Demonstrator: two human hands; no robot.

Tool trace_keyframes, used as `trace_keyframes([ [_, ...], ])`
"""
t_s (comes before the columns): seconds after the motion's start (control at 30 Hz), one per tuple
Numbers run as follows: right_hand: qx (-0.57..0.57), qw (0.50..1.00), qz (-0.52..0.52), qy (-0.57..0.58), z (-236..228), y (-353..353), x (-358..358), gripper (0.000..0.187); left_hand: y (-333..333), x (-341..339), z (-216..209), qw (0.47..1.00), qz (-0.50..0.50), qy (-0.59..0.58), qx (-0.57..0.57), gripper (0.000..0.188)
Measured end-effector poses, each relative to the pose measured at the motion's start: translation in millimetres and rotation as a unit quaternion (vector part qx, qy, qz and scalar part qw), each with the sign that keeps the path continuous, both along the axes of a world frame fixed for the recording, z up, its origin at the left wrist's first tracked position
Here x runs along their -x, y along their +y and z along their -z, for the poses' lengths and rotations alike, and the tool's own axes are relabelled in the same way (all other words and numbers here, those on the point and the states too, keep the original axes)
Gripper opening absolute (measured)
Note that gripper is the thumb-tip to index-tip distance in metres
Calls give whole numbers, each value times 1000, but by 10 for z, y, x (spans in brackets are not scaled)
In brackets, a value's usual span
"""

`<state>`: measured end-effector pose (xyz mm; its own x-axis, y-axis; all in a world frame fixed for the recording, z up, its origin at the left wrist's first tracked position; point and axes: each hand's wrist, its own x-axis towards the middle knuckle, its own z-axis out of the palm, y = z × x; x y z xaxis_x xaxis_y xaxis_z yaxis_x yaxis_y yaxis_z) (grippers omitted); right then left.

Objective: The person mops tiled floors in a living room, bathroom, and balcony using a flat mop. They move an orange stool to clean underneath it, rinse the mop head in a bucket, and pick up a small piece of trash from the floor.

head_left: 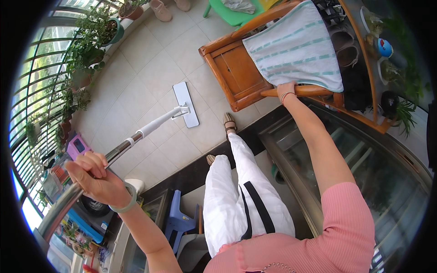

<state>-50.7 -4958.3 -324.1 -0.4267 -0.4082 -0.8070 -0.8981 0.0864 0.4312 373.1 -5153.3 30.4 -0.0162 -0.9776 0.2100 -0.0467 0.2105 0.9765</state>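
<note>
A flat mop (157,123) with a metal pole and a white rectangular head slants across the tiled floor. My left hand (98,179) is closed around its pole at the lower left, and the mop head lies flat on the tiles. At the upper right stands a brown wooden armchair (239,68). My right hand (287,88) grips its near armrest, though the fingertips are partly hidden. Draped over the chair is a white towel (296,48) with teal stripes, close to that hand.
Potted plants (110,32) line the barred window on the left. Far off are pink shoes (160,10) and a green plastic stool (234,13). A dark threshold (189,166) crosses before my feet. Beside me are a sliding glass door (327,159) and a blue stool (180,216); a rack (364,68) stands right.
</note>
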Motion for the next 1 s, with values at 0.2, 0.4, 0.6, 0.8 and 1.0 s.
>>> trace_keyframes([
  [0.2, 55, 996, -61, -23, -91, 181, -124, 31, -375, 857, 70, 996, 59, -54, -28, 46],
  [0.4, 54, 998, -25, -24, -226, 527, -429, 33, -671, 1463, 180, 990, 108, -57, -72, 37],
  [0.6, 111, 994, -12, 15, -354, 490, -287, 20, -1219, 1879, 339, 973, 204, -34, -102, 28],
  [0.8, 501, 725, 444, -161, -998, 241, -162, 24, -1070, 2296, 533, 927, 348, -27, -139, 23],
  [1.0, 635, 250, 700, -211, -1798, -114, -375, 44, -1009, 2605, 572, 788, 596, -10, -153, 58],
])
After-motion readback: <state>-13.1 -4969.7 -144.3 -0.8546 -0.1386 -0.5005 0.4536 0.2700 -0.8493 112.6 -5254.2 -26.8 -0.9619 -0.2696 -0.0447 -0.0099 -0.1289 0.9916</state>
